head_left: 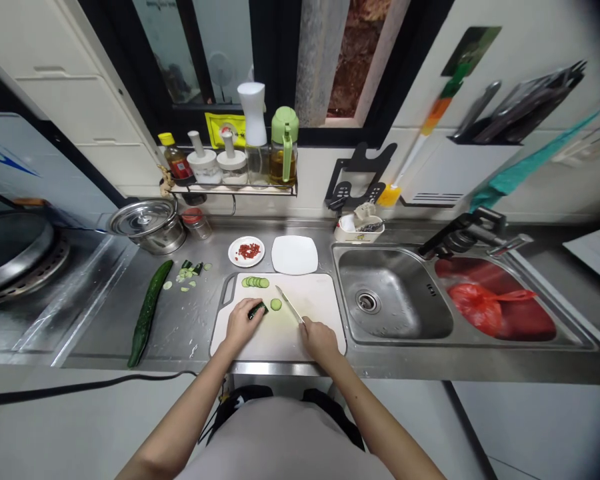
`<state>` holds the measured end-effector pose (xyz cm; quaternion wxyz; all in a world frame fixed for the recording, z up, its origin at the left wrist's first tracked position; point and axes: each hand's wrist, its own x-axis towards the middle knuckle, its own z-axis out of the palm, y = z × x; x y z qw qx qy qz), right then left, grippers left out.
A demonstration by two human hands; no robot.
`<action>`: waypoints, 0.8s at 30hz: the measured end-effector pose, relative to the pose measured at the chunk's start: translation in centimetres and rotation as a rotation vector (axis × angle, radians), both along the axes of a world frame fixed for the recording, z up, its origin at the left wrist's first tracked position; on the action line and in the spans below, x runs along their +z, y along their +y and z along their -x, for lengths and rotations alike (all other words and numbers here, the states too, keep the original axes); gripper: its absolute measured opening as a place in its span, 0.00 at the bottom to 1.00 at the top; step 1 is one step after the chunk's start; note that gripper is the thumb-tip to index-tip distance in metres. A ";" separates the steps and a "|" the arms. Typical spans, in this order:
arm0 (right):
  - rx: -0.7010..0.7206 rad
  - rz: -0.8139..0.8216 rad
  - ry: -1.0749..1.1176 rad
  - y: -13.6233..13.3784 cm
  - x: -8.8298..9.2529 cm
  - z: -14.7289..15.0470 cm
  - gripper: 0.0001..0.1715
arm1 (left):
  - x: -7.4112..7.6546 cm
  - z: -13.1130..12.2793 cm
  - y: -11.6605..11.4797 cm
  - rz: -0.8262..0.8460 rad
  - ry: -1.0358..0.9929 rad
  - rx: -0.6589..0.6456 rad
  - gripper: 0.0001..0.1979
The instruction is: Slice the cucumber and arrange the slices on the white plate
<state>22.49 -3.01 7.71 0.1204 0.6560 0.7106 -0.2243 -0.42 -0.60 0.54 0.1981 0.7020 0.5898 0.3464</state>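
Observation:
My left hand [243,323] is closed around a short piece of cucumber [258,309] on the white cutting board [290,350]. In my right hand [321,340] is the handle of a knife [291,305], its blade pointing up and left over the board. One loose cucumber slice [276,305] lies between the held piece and the blade. Farther back on the board, several overlapping slices [255,283] form a row. Left of the board, a whole cucumber [149,317] rests on the steel counter, with cucumber scraps [189,270] near it.
Behind the board stand a plate of chopped red pieces [234,255] and a white square plate [295,255]. To the right is a steel sink [395,300] with a red plastic bag [480,310] in its second basin. A lidded pot [153,230] sits at back left, below a condiment shelf [235,190].

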 end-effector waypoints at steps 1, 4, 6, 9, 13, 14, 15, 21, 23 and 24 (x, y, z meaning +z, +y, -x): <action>-0.012 -0.001 -0.002 0.0 0.0 -0.2 0.21 | 0.1 -0.1 0.1 0.010 0.008 0.001 0.13; -0.043 -0.007 -0.007 -0.1 -0.2 -0.7 0.21 | 0.4 -0.6 0.3 0.023 0.067 0.021 0.13; -0.066 -0.013 -0.004 -0.1 -0.4 -1.0 0.22 | 0.9 -1.2 0.7 0.021 0.136 0.026 0.13; -0.098 -0.010 -0.002 -0.3 -0.6 -1.4 0.22 | 1.9 -2.6 1.5 0.041 0.274 -0.001 0.12; -0.121 0.017 -0.014 -0.2 -0.6 -1.8 0.22 | 2.8 -4.6 2.9 0.156 0.461 -0.006 0.11; -0.122 0.024 -0.017 -0.1 -0.5 -1.9 0.22 | 2.9 -5.1 3.2 0.188 0.492 -0.007 0.11; -0.123 0.030 -0.020 -0.1 -0.5 -1.9 0.22 | 2.9 -5.4 3.5 0.215 0.515 -0.011 0.11; -0.125 0.030 -0.018 0.0 -0.6 -1.8 0.22 | 2.9 -6.2 4.3 0.326 0.505 -0.046 0.09; -0.133 0.030 -0.015 0.0 -0.7 -1.8 0.22 | 3.0 -6.2 4.5 0.350 0.472 -0.055 0.11; -0.135 0.030 -0.012 0.0 -0.7 -1.8 0.22 | 3.1 -6.2 4.6 0.355 0.454 -0.058 0.11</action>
